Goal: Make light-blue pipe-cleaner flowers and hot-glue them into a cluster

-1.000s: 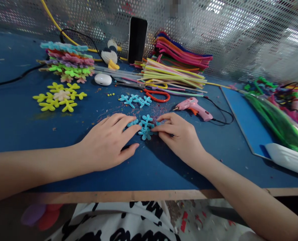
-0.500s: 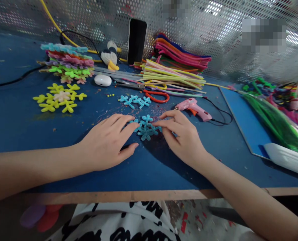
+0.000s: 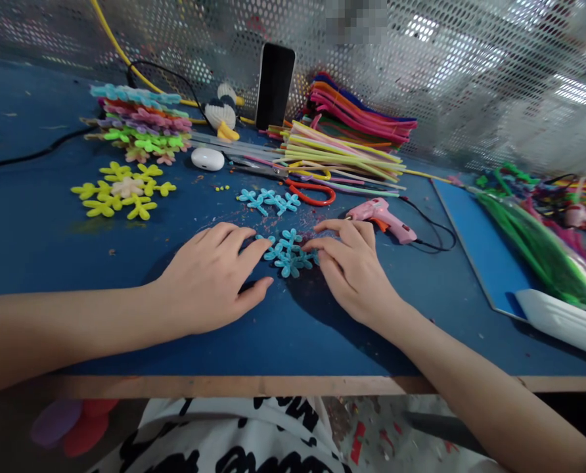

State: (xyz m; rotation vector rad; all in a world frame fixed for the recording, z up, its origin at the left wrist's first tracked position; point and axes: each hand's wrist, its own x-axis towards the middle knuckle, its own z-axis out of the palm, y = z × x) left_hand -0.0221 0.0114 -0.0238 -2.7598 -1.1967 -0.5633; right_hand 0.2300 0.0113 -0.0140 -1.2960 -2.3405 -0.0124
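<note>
Blue fuzzy pipe-cleaner flower-shaped pieces point(image 3: 289, 255) lie flat on the table between my hands, clustered around a centre. At their left edge is my left hand point(image 3: 219, 276), palm down, fingers spread and thumb apart, its fingertips touching the cluster. My right hand point(image 3: 355, 266) rests at the opposite edge with bent, separated fingers, the tips touching the blue arms there. Parts of the cluster are hidden under the fingertips. Just behind it lie separate blue branched pieces point(image 3: 268, 200). A pink glue gun point(image 3: 384, 218) lies beyond my right hand.
A yellow pipe-cleaner snowflake point(image 3: 103, 197) lies left, before a stack of coloured snowflakes point(image 3: 142, 125). Behind are red-handled scissors point(image 3: 313, 197), a white case point(image 3: 207, 159), a phone point(image 3: 276, 85) and pipe-cleaner bundles point(image 3: 342, 154). A blue board point(image 3: 475, 243) lies right.
The camera view has shifted slightly. Both hands keep nearly the same place at the blue cluster, which shows a little more clearly now.
</note>
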